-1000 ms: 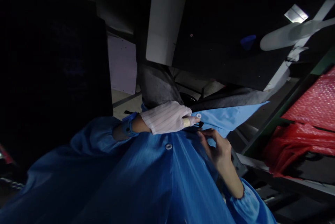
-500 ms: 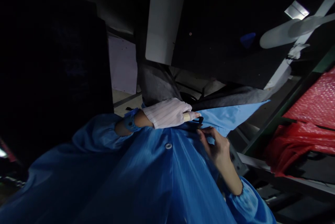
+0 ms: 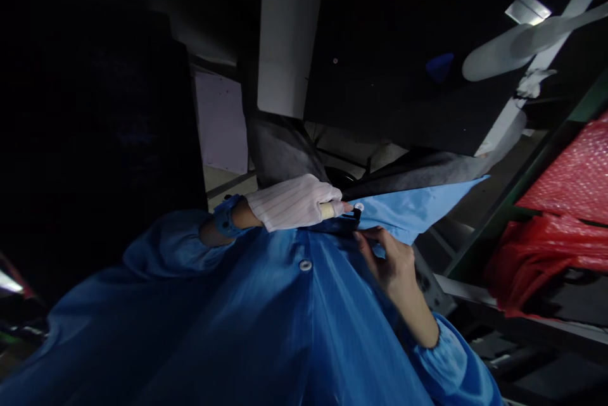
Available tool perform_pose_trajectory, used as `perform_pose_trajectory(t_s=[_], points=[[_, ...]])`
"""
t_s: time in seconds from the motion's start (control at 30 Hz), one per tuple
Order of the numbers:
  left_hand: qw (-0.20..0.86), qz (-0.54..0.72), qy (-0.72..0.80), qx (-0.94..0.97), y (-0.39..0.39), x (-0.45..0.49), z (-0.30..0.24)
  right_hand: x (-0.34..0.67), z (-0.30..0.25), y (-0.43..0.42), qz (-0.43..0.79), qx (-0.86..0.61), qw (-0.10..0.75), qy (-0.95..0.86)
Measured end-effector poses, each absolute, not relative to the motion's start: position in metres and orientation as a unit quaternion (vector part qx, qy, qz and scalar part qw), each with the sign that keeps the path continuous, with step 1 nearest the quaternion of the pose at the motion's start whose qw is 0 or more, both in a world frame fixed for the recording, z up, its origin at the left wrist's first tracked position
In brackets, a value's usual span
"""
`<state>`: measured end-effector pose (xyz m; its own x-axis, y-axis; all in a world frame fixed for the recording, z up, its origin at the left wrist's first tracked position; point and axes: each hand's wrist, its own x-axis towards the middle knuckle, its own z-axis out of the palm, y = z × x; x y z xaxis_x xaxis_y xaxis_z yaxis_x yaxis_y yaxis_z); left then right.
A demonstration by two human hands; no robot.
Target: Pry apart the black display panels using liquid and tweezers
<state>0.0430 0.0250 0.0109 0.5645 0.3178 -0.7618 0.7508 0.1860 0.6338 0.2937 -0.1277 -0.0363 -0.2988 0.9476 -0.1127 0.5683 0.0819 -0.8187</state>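
Note:
My left hand, in a white striped glove with bare fingertips and pale tape round one digit, is closed at my waist. At its tip is a small black clip-like piece, partly hidden by the fingers. My right hand, ungloved, pinches just below that piece; what lies between thumb and finger is too dark to make out. Both hands are over my blue smock, whose lower flap turns out to show lighter blue cloth. A white button shows beside the black piece. A blue band circles my left wrist.
A dark table stands ahead, carrying a blue object and a whitish bottle. Red bubble wrap lies on a rack at right. A dark bulk fills the left; a pale panel stands beyond it.
Both hands have shifted slightly left in view, staying close together at the waist. The white button beside the black piece now shows. The surroundings moved a little with the head.

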Motion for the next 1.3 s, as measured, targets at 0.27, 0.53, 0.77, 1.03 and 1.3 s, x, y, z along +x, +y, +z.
perform_pose_trajectory(t_s=[0.27,0.53,0.77,1.03,1.3], points=[[0.615,-0.180,0.462,0.613,0.026,0.052,0.012,0.292,-0.039,-0.136,0.402,-0.556,0.223,-0.693],[0.619,-0.178,0.472,0.602,0.026,0.053,0.013,0.297,-0.046,-0.145,0.422,-0.553,0.196,-0.691],[0.627,-0.175,0.484,0.584,0.026,0.048,0.009,0.299,-0.053,-0.155,0.424,-0.555,0.171,-0.695],[0.667,-0.131,0.495,0.541,0.025,0.036,0.004,0.297,-0.055,-0.160,0.438,-0.562,0.159,-0.683],[0.668,-0.139,0.501,0.533,0.027,0.034,0.002,0.299,-0.054,-0.158,0.445,-0.561,0.143,-0.683]])
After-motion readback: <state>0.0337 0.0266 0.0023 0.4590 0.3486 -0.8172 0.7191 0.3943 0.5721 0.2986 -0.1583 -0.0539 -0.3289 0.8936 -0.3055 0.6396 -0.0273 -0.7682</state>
